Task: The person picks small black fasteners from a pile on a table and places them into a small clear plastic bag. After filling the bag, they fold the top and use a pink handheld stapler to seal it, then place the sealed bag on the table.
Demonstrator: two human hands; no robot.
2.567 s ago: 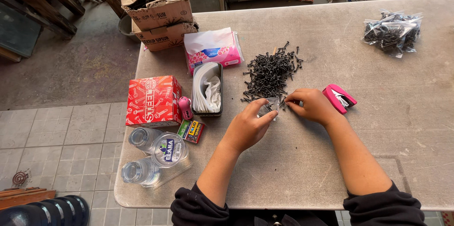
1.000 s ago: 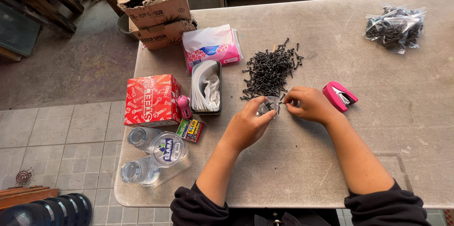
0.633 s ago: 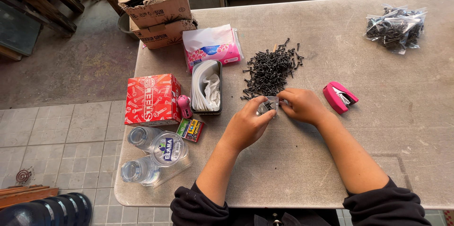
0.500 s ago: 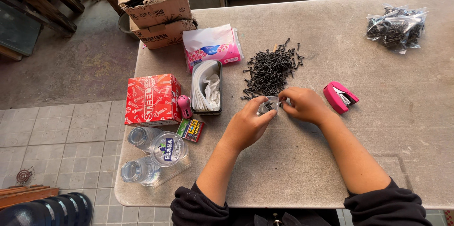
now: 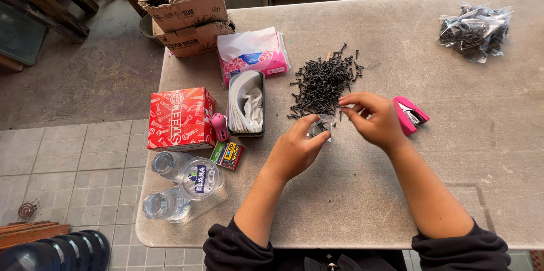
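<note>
Black screws (image 5: 323,83) are heaped; just below, a small clear bag (image 5: 322,126) is pinched by the left hand (image 5: 296,149), a screw by right hand (image 5: 374,121) fingertips.

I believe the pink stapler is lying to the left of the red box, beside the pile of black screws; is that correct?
Not quite. The head view shows the pink stapler lying to the right of the pile of black screws, just beyond the right hand. The red box sits far over on the other side of the table, left of the open tin.
</note>
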